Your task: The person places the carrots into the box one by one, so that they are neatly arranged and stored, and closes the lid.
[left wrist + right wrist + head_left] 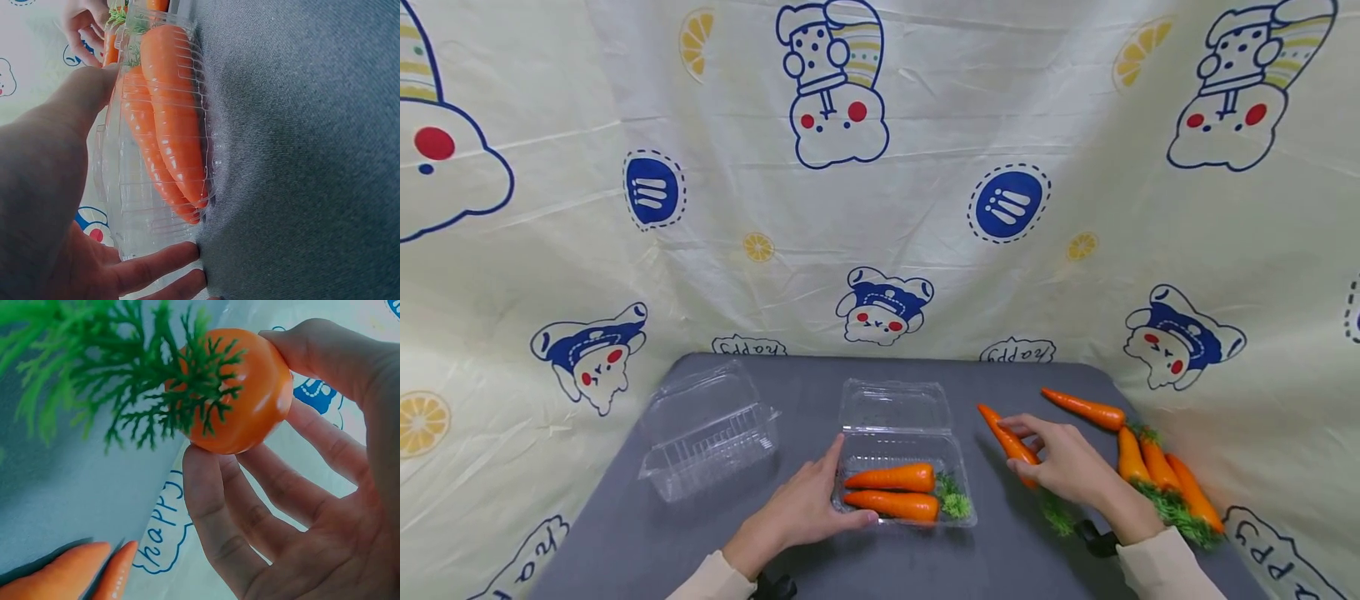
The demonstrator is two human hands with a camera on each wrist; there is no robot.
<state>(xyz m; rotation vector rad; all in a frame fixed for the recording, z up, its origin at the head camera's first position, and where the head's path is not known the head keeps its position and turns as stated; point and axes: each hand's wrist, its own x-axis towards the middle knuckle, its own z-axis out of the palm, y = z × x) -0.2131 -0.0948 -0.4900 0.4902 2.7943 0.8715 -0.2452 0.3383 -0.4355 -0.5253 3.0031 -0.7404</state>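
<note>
- Just right of the low, clear plastic hinged box point(895, 448) is the glossy orange tapering carrot with feathery green leaves point(998, 429) — pinched between the thumb and fingertips of the person's right hand point(1063, 457), towards its broad end.
- The relation that the coming move turns on, as I judge it: the box lies to the left of the right hand and its carrot, with a strip of the grey counter point(992, 492) between them.
- The held carrot points its narrow tip to the far left; its long axis slants from there to the near right, where the leaves trail. Whether it touches the counter I cannot tell.
- Inside the box, two glossy orange carrots with green tops point(893, 504) lie side by side, long axes running left to right, tips left — so the held one slants against them, and lining it up would call for an anticlockwise turn, seen from above.
- At the box's near left corner, the left hand point(805, 502) is the nearer of the two to the box, thumb and index finger spread wide along its sides; it holds no carrot.
- On the right side, one loose orange carrot point(1084, 408) lies farthest, with a cluster of leafy orange carrots point(1161, 467) nearer.
- On the left, a second clear plastic hinged box point(715, 437) stands open.
</note>
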